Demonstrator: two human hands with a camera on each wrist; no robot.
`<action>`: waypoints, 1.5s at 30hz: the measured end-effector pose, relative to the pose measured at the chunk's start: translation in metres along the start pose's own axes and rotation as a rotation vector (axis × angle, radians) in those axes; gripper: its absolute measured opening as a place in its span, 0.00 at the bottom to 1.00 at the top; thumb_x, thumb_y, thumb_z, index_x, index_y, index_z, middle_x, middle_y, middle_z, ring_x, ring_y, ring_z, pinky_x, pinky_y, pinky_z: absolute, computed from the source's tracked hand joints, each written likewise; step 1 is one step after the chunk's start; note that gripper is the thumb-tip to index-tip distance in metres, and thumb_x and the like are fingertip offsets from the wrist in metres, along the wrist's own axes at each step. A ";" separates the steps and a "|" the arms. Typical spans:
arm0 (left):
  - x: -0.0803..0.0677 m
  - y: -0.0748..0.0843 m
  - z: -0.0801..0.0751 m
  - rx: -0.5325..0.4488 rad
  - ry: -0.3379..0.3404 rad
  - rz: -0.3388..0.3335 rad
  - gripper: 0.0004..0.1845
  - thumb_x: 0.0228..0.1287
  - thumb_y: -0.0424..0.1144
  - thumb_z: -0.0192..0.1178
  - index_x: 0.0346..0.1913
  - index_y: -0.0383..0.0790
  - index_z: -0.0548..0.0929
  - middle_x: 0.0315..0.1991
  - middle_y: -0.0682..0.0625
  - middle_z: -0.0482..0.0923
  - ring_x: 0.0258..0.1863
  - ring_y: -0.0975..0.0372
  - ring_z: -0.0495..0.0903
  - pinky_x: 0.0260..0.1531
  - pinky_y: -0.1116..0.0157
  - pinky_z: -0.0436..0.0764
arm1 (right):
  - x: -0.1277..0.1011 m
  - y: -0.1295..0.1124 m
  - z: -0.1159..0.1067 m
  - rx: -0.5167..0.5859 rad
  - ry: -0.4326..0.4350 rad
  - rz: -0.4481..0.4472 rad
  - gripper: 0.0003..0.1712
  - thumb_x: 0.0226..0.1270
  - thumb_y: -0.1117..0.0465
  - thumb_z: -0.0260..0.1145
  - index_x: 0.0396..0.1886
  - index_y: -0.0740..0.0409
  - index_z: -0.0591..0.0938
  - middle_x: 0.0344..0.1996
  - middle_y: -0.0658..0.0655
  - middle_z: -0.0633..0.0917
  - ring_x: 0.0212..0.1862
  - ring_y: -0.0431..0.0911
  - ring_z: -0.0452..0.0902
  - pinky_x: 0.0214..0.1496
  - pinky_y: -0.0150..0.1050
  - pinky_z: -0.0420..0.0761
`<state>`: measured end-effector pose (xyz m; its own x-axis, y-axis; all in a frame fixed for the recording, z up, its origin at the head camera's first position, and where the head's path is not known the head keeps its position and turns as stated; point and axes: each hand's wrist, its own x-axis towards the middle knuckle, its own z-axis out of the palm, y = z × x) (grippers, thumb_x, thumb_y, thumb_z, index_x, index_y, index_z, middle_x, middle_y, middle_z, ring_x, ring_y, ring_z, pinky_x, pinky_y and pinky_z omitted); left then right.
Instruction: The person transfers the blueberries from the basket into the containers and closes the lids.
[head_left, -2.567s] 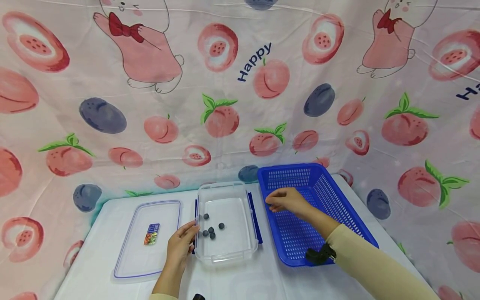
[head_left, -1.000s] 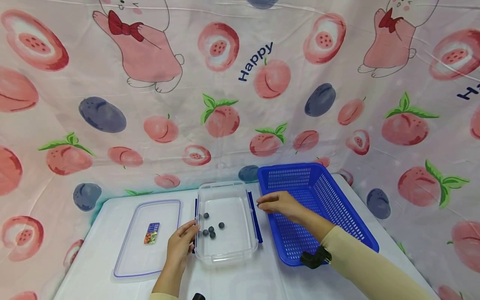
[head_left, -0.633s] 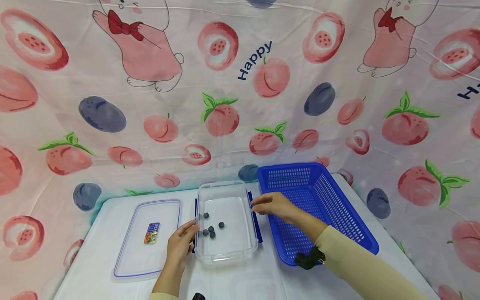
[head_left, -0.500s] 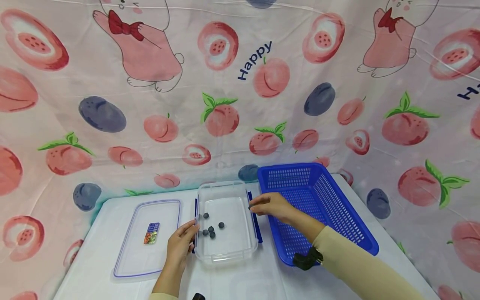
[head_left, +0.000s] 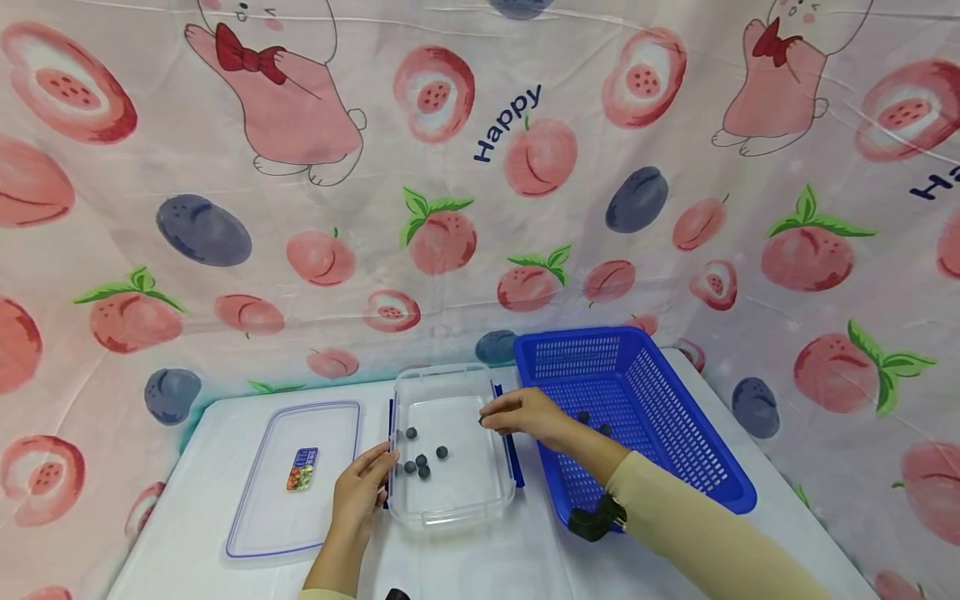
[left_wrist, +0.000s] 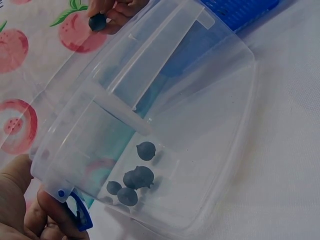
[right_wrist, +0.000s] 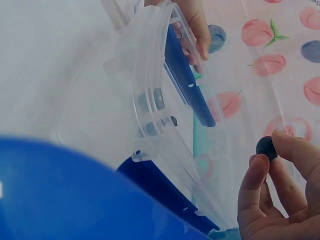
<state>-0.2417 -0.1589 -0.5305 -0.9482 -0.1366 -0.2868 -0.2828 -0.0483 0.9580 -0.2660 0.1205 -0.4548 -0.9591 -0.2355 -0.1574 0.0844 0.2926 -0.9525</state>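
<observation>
A blueberry (right_wrist: 266, 146) is pinched between the thumb and fingertips of my right hand (head_left: 525, 412), above the right side of a clear plastic food container (head_left: 450, 517). Several blueberries (head_left: 442, 452) lie on the container's floor, mostly towards its left side. My left hand (head_left: 362, 487) grips the container's left wall; in the left wrist view its thumb is at the rim and its fingers are beside a blue clip (left_wrist: 80, 212). Right of the container stands a blue perforated basket (head_left: 720, 467). Two blueberries (head_left: 583, 417) show in it, and my right forearm hides part of its inside.
The container's clear lid (head_left: 262, 525), with a blue edge and a printed label (head_left: 302, 468), lies flat on the white table (head_left: 180, 508) to the left. A fruit-printed cloth (head_left: 442, 333) hangs behind the table.
My right hand has moved left from over the basket to over the container, carrying the blueberry. Two blueberries in the basket have come into sight. The left hand stays in place.
</observation>
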 end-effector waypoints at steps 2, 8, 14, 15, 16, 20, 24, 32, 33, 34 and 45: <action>0.001 0.000 0.000 -0.003 -0.001 -0.001 0.29 0.63 0.46 0.68 0.63 0.35 0.77 0.32 0.62 0.79 0.32 0.68 0.72 0.22 0.75 0.73 | 0.001 -0.001 0.003 -0.013 -0.003 0.005 0.17 0.61 0.60 0.73 0.47 0.65 0.86 0.40 0.56 0.88 0.39 0.42 0.84 0.50 0.44 0.84; 0.001 0.000 0.000 -0.012 -0.005 0.003 0.29 0.62 0.45 0.68 0.62 0.35 0.77 0.31 0.63 0.78 0.31 0.70 0.72 0.22 0.75 0.72 | 0.006 -0.001 0.008 -0.054 -0.013 0.002 0.16 0.61 0.58 0.73 0.45 0.62 0.88 0.39 0.55 0.89 0.37 0.42 0.84 0.49 0.45 0.84; 0.001 0.001 0.001 -0.015 -0.001 0.007 0.27 0.61 0.44 0.68 0.61 0.34 0.78 0.30 0.64 0.78 0.30 0.71 0.72 0.22 0.76 0.72 | 0.008 0.000 0.012 -0.054 -0.031 -0.016 0.16 0.61 0.59 0.73 0.45 0.64 0.87 0.40 0.57 0.89 0.36 0.42 0.84 0.50 0.47 0.84; 0.001 0.001 0.000 -0.016 -0.002 0.007 0.27 0.61 0.44 0.69 0.61 0.34 0.78 0.30 0.64 0.78 0.30 0.71 0.72 0.22 0.76 0.72 | 0.009 -0.001 0.013 -0.056 -0.031 -0.017 0.15 0.61 0.59 0.73 0.44 0.64 0.88 0.40 0.57 0.89 0.36 0.42 0.84 0.50 0.46 0.84; 0.002 0.001 0.000 -0.016 -0.003 0.007 0.28 0.61 0.44 0.69 0.61 0.34 0.78 0.30 0.64 0.78 0.30 0.71 0.72 0.22 0.76 0.72 | 0.010 -0.001 0.013 -0.059 -0.033 -0.019 0.15 0.61 0.60 0.73 0.44 0.64 0.88 0.40 0.57 0.89 0.36 0.42 0.84 0.49 0.45 0.84; 0.002 0.002 0.000 -0.015 -0.006 0.006 0.28 0.61 0.44 0.69 0.62 0.35 0.78 0.30 0.64 0.78 0.30 0.70 0.72 0.22 0.76 0.72 | 0.012 -0.002 0.016 -0.072 -0.035 -0.016 0.15 0.60 0.60 0.73 0.45 0.64 0.88 0.41 0.57 0.89 0.36 0.42 0.83 0.46 0.40 0.84; 0.004 0.002 -0.001 -0.011 -0.007 0.007 0.28 0.61 0.44 0.69 0.62 0.35 0.78 0.30 0.63 0.78 0.30 0.70 0.72 0.22 0.76 0.72 | 0.015 -0.003 0.019 -0.077 -0.040 -0.010 0.16 0.60 0.60 0.74 0.45 0.64 0.88 0.41 0.56 0.88 0.35 0.41 0.82 0.46 0.40 0.84; 0.006 0.002 -0.001 -0.007 -0.006 0.008 0.28 0.62 0.44 0.68 0.62 0.34 0.78 0.30 0.63 0.78 0.30 0.70 0.72 0.22 0.75 0.72 | 0.023 -0.002 0.027 -0.088 -0.052 -0.009 0.14 0.59 0.61 0.74 0.44 0.64 0.88 0.40 0.56 0.89 0.33 0.40 0.82 0.45 0.40 0.85; 0.007 0.003 -0.001 -0.008 -0.006 0.008 0.28 0.62 0.44 0.68 0.62 0.34 0.78 0.30 0.63 0.78 0.30 0.70 0.72 0.22 0.75 0.72 | 0.024 -0.002 0.028 -0.092 -0.052 -0.008 0.14 0.59 0.61 0.74 0.43 0.64 0.88 0.40 0.56 0.89 0.33 0.40 0.82 0.45 0.40 0.85; 0.007 0.003 -0.001 -0.009 -0.006 0.007 0.28 0.62 0.44 0.68 0.62 0.34 0.78 0.30 0.63 0.78 0.30 0.70 0.72 0.22 0.75 0.72 | 0.024 -0.002 0.030 -0.093 -0.054 -0.006 0.14 0.59 0.61 0.74 0.43 0.64 0.88 0.40 0.56 0.89 0.33 0.40 0.82 0.45 0.40 0.85; 0.007 0.003 -0.002 -0.009 -0.013 -0.002 0.29 0.62 0.45 0.68 0.63 0.35 0.77 0.31 0.62 0.78 0.31 0.69 0.72 0.22 0.74 0.73 | 0.035 -0.002 0.048 -0.081 -0.073 0.006 0.14 0.59 0.64 0.74 0.43 0.67 0.87 0.40 0.56 0.89 0.38 0.44 0.85 0.45 0.38 0.85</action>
<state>-0.2488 -0.1619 -0.5294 -0.9494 -0.1238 -0.2887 -0.2836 -0.0576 0.9572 -0.2865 0.0673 -0.4705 -0.9361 -0.2994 -0.1848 0.0656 0.3675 -0.9277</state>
